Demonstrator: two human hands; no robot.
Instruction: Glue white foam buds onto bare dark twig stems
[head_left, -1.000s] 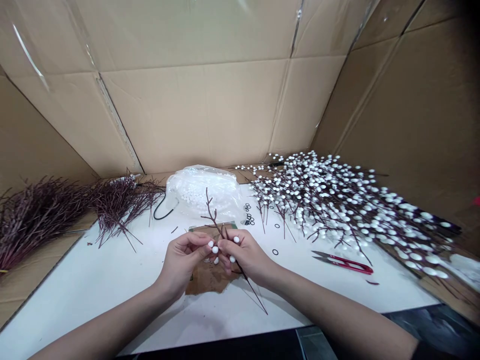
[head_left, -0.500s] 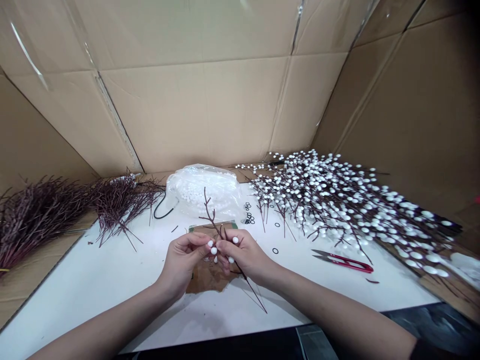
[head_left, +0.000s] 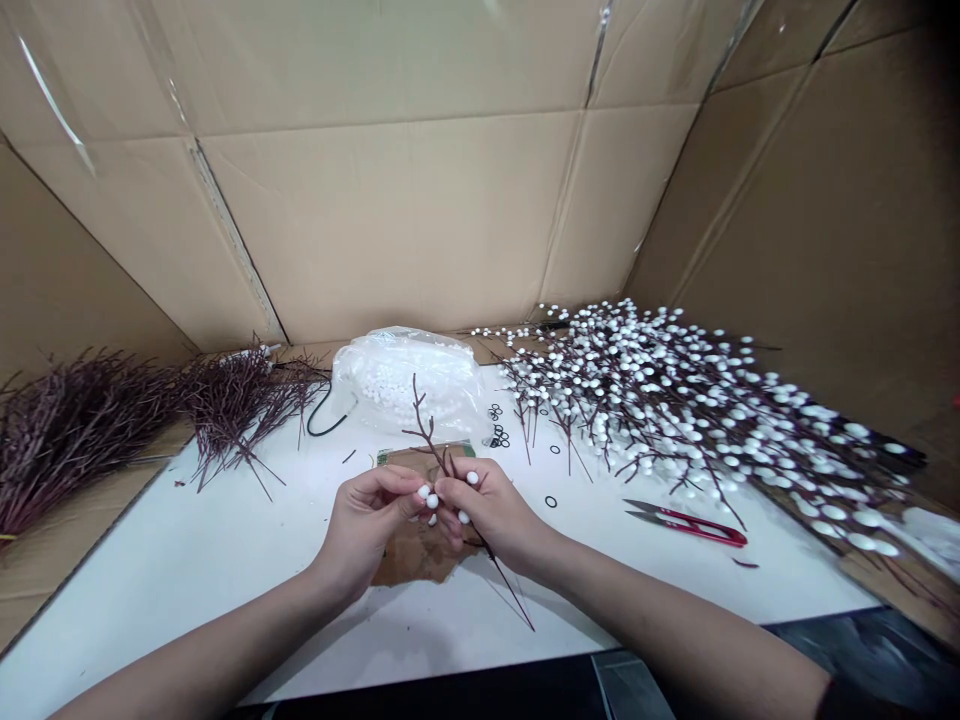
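Observation:
My right hand (head_left: 491, 510) is closed round a thin brown artificial twig (head_left: 429, 432), whose bare forked tip points up and away while its stem runs down to the right. Several white berries (head_left: 432, 501) sit along the twig between my hands. With thumb and forefinger, my left hand (head_left: 371, 520) pinches a white berry (head_left: 423, 491) at one of the side shoots. Fingers partly hide where that berry meets the shoot. Under both hands lies a piece of brown cardboard (head_left: 420, 555) on the white table (head_left: 300, 610).
Behind my hands is a clear plastic bag (head_left: 409, 380) of white berries. Bare brown twigs (head_left: 229, 405) lie at left, berried branches (head_left: 637, 390) at right. Red-handled thread snips (head_left: 686, 523) and small black rings (head_left: 551, 501) rest on the table. Cardboard walls (head_left: 405, 220) surround it.
The twig has shifted very slightly to the right, and the pinched berry with my left fingers has moved a touch the same way. Everything else stays put.

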